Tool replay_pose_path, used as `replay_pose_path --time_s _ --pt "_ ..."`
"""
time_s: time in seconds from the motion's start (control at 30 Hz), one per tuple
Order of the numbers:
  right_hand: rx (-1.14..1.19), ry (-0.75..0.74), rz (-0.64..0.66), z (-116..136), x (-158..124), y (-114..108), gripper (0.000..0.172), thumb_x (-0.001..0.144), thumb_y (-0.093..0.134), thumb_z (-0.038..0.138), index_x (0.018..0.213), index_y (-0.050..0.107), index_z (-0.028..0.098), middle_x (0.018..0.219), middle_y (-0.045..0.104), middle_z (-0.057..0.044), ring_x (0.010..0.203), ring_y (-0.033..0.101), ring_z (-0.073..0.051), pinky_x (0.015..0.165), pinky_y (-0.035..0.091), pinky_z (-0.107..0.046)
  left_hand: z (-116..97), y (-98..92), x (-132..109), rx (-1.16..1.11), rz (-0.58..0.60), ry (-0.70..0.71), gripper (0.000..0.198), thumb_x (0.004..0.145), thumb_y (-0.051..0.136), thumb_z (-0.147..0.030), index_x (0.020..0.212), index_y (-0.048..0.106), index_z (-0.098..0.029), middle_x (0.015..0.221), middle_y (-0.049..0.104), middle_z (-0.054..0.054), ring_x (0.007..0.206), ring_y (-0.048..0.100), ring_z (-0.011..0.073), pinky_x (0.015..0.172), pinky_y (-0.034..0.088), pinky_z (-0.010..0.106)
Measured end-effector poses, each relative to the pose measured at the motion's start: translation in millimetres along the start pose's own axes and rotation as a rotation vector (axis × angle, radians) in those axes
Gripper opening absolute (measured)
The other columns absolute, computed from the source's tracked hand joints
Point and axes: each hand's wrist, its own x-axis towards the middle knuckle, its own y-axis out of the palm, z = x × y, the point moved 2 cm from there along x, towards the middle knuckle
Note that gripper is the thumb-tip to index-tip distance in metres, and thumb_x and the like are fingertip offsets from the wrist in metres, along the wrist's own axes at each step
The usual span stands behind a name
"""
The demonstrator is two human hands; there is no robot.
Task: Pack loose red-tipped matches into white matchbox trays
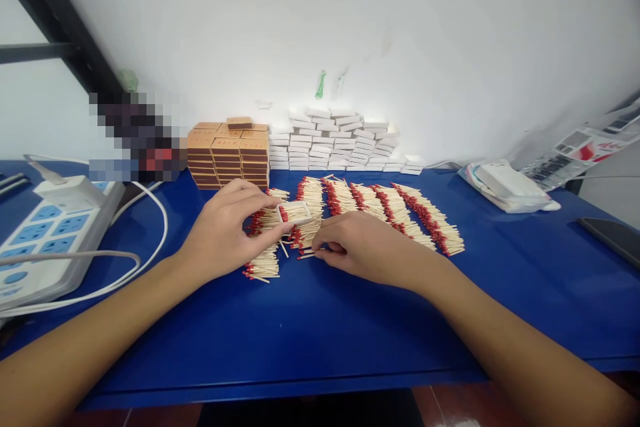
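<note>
My left hand (227, 223) pinches a small white matchbox tray (301, 219) by its left end, above the rows of matches. Several red-headed matches lie inside the tray. To the right of it, my right hand (350, 243) has thumb and fingers closed at the near end of a row, on a matchstick (307, 255). Loose matches (263, 267) lie under and in front of my left hand. Further rows of matches (430, 217) stretch to the right, red heads to the left, partly hidden by my right hand.
Brown matchboxes (227, 153) are stacked at the back left, beside a pile of white trays (330, 140) against the wall. A power strip (55, 233) with white cables stands at the left. Plastic packets (507, 187) and a dark phone-like object (613, 240) lie at the right of the blue table (300, 347).
</note>
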Motion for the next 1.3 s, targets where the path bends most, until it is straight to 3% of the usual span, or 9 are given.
replay_pose_path --time_s 0.3,0.5,0.73,1.0,1.3 --pt "0.017 0.048 -0.002 -1.0 -2.4 -3.3 0.011 0.092 0.065 0.012 0.084 0.070 0.018 0.081 0.067 0.000 0.067 0.050 -0.012 0.064 0.030 -0.027 -0.5 -0.1 0.9 0.005 0.006 0.005 0.028 0.094 0.077 -0.041 0.107 0.077 -0.016 0.093 0.078 0.008 0.092 0.069 0.0227 0.086 0.058 0.038" --pt "0.044 -0.001 0.013 -1.0 -2.1 -1.2 0.015 0.091 0.064 0.009 0.079 0.068 0.018 0.078 0.066 0.001 0.065 0.047 -0.011 0.063 0.031 -0.027 -0.7 0.5 1.1 -0.012 0.006 0.006 0.029 0.095 0.076 -0.043 0.108 0.077 -0.017 0.093 0.079 0.007 0.091 0.069 0.0225 0.086 0.059 0.038" --pt "0.043 0.072 0.049 -0.7 -2.0 -0.8 0.017 0.088 0.065 0.009 0.074 0.065 0.019 0.074 0.064 0.002 0.063 0.047 -0.012 0.062 0.031 -0.027 -1.1 0.4 1.3 -0.007 0.017 -0.002 0.029 0.096 0.075 -0.044 0.108 0.077 -0.018 0.092 0.079 0.007 0.091 0.070 0.0226 0.086 0.059 0.039" --pt "0.034 0.160 0.111 -2.1 -6.8 -5.2 0.014 0.090 0.066 0.013 0.078 0.066 0.020 0.079 0.068 0.000 0.066 0.052 -0.013 0.060 0.031 -0.028 0.1 0.5 0.5 0.005 0.015 0.003 0.029 0.095 0.076 -0.044 0.108 0.076 -0.018 0.095 0.079 0.007 0.093 0.070 0.0226 0.086 0.059 0.038" --pt "0.006 0.128 0.136 -1.2 -4.5 -3.2 0.012 0.095 0.065 0.014 0.084 0.067 0.019 0.086 0.071 -0.003 0.072 0.057 -0.015 0.063 0.033 -0.028 0.7 1.2 0.1 0.000 0.021 0.003 0.029 0.095 0.076 -0.044 0.109 0.077 -0.018 0.095 0.079 0.008 0.093 0.069 0.0227 0.085 0.059 0.038"
